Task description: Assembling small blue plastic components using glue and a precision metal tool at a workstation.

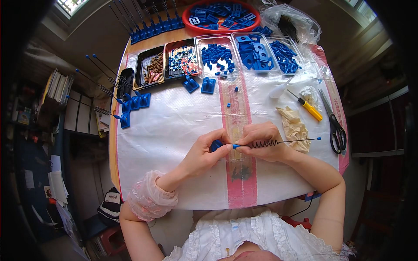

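Observation:
My left hand (pixel 208 150) pinches a blue plastic base (pixel 215 145), mostly covered by the fingers. Closed around the near end of a black coiled spring rod (pixel 269 143), my right hand (pixel 264 135) meets the left one over the middle of the table. The rod points right and ends in a small blue tip (pixel 318 138). A small blue connector (pixel 236 146) shows between my fingertips, where base and rod come together; whether they are joined I cannot tell. Two loose blue bases (pixel 208 85) lie beyond my hands, near the trays.
Black and clear trays hold copper-coloured screws (pixel 156 67), small nuts (pixel 183 61) and blue parts (pixel 216 54). Behind them stands a red basin (pixel 187 21). Right: yellow screwdriver (pixel 311 109), scissors (pixel 335 126), crumpled beige paper (pixel 292 126). Left: blue bases with spring rods (pixel 135 102).

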Tool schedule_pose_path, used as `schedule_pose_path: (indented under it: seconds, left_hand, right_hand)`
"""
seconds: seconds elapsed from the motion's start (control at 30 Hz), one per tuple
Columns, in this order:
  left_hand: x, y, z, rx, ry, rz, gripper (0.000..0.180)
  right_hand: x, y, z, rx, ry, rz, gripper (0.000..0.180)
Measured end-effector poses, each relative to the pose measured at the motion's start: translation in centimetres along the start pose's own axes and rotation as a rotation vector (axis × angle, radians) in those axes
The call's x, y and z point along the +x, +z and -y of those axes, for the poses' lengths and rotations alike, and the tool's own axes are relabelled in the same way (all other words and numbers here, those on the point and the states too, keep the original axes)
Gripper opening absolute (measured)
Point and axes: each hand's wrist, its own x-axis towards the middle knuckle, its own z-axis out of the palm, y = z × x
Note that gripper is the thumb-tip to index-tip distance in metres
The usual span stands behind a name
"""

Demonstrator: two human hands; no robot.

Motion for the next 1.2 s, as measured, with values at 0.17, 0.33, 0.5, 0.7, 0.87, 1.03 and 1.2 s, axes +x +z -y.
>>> schedule_pose_path:
  seconds: [0.17,0.33,0.5,0.7,0.87,1.03,1.2]
  left_hand:
    - [0.06,0.1,-0.14,-0.092,-0.049,-0.015,0.02]
    - [-0.01,0.13,-0.17,-0.065,-0.033,-0.013,0.02]
    - [0.02,0.09,0.01,0.016,0.02,-0.008,0.017]
    - [0.04,0.18,-0.14,0.012,0.017,-0.008,0.019]
    - [0.05,-0.02,0.03,-0.065,-0.015,0.015,0.02]
    - [0.06,-0.12,0.12,-0.046,-0.019,0.029,0.019]
    - [0.07,-0.1,0.35,0.011,0.034,0.017,0.019]
  right_hand:
    - [-0.12,0.12,-0.15,0.04,0.049,-0.027,0.012]
    - [-0.07,0.2,-0.15,0.023,0.019,-0.029,0.013]
    - [-0.11,0.07,0.08,-0.008,0.014,-0.01,0.013]
    - [-0.1,0.04,0.08,-0.001,0.023,-0.015,0.012]
    - [-0.01,0.06,0.08,0.026,0.034,-0.021,0.012]
    - [-0.04,0.1,0.15,-0.005,0.022,-0.012,0.012]
    - [-0.06,0.18,0.29,-0.02,0.003,-0.01,0.011]
